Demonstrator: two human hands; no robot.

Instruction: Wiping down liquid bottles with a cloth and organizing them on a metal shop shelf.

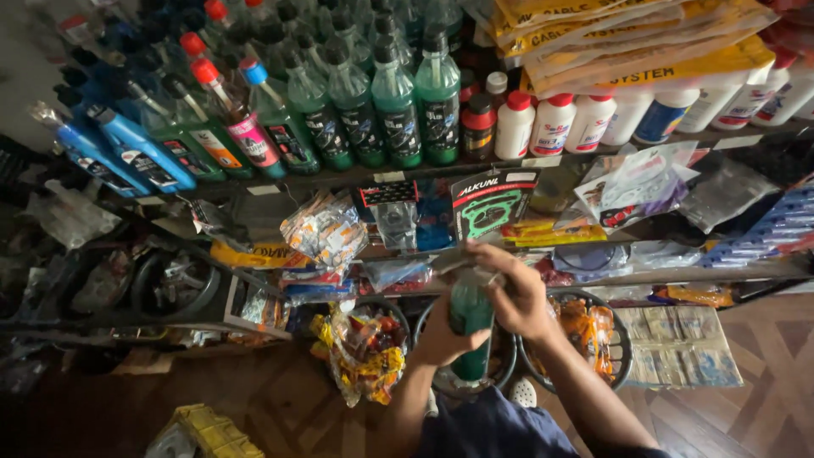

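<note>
Bottle point(470, 326) cap hidden, perhaps under right hand point(517, 297).

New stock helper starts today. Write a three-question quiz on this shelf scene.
1. True or false: both hands are on the green bottle.
2. Which hand is at the bottle's top? A) left hand B) right hand
3. What colour are the caps of the white bottles on the upper shelf?

Key: 1 true; 2 B; 3 red.
</note>
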